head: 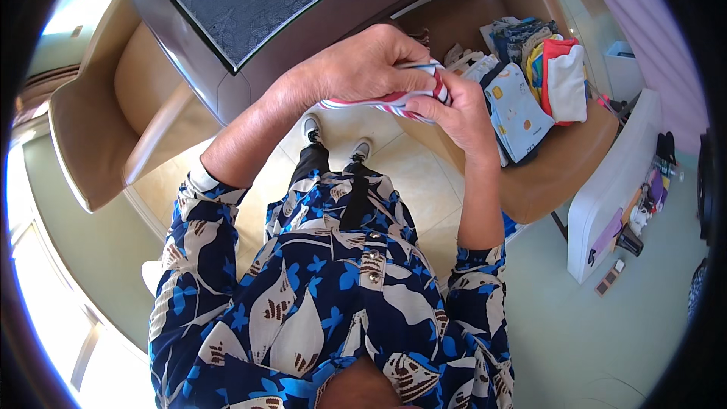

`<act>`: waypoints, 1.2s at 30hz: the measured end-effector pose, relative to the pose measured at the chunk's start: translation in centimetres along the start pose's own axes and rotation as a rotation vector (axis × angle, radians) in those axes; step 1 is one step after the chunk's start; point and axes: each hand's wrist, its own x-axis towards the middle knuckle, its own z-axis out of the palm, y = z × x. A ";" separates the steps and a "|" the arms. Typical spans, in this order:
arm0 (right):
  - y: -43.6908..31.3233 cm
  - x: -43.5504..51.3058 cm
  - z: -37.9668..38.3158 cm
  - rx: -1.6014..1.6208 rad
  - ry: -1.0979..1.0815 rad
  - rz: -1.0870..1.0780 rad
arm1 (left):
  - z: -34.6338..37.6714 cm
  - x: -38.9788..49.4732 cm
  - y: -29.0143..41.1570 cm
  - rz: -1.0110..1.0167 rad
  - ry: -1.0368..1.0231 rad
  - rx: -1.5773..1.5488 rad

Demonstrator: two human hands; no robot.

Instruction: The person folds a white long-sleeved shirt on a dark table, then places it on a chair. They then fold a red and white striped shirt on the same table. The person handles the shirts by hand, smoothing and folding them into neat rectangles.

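Note:
Both hands meet in front of me, above the floor and close to the table's edge. Between them is a bunched striped cloth [404, 109] in white, red and blue. My left hand [369, 65] grips it from the left side, thumb laid along the top. My right hand [457, 113] pinches its right end between thumb and fingers. Part of the cloth is hidden inside the hands. To the right, a tan leather chair [528, 199] bears folded clothes, among them a light blue printed garment [518, 111], a white one [567, 85] and a red one [559, 45].
A table [272, 85] with a dark patterned top stands ahead. Another tan chair [85, 125] is at the left. At the right, a white shelf or ledge [616, 193] stands beside small items, including a dark hair dryer [629, 240] and a palette [610, 278]. A pale purple curtain [653, 40] hangs behind.

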 end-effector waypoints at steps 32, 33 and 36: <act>-6.1 -7.4 -7.6 0.524 0.023 -0.644 | 10.5 -11.0 -14.5 -0.272 0.016 0.494; -6.1 -7.9 -7.6 0.504 0.090 -0.584 | 10.0 -11.5 -14.4 -0.292 0.042 0.502; -5.8 -8.5 -8.5 0.421 0.229 -0.427 | 7.2 -13.1 -13.9 -0.298 0.177 0.504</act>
